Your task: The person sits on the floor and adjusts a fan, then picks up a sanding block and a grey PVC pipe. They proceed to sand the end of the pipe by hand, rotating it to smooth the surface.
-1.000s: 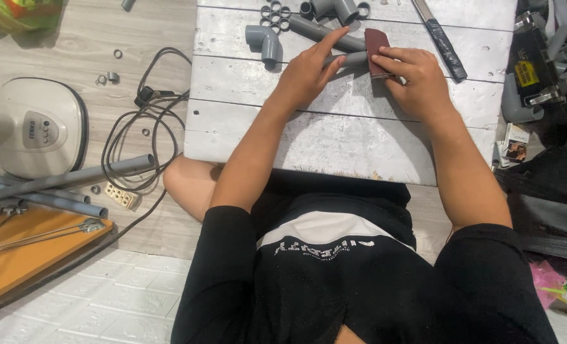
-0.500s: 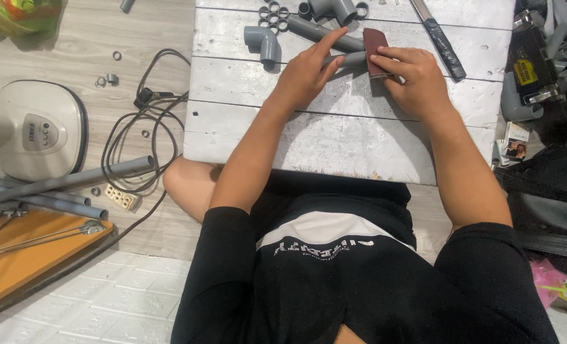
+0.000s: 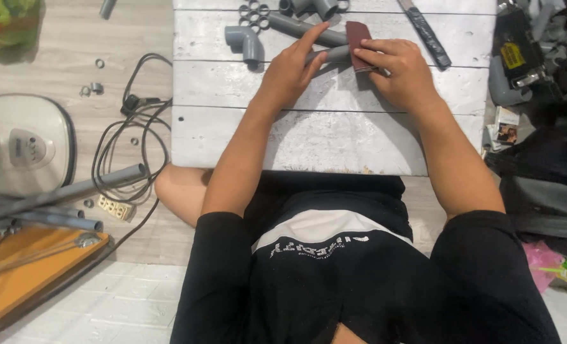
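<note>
- I'm watching the left hand (image 3: 290, 73) pinning a short grey pipe (image 3: 335, 54) to the white plank table (image 3: 334, 134), fingers laid narrow over it, forefinger stretching up-right along it.
- The right hand (image 3: 398, 73) is pinching a dark red sandpaper sheet (image 3: 358, 39), fingers closed on it, the sheet wrapping the pipe's right end.
- The pipe is lying between the two hands, long axis running left-to-right with a slight tilt, near the table's far edge.
- The right hand is sitting nearer the wrapped end; the left is covering the rest.
- Just beyond, a longer pipe (image 3: 296, 27), an elbow (image 3: 245, 41) and some rings (image 3: 253, 14) are crowding the far side; a dark saw (image 3: 427, 35) is lying to the right.
- Open room is lying toward me, on the bare near planks.
</note>
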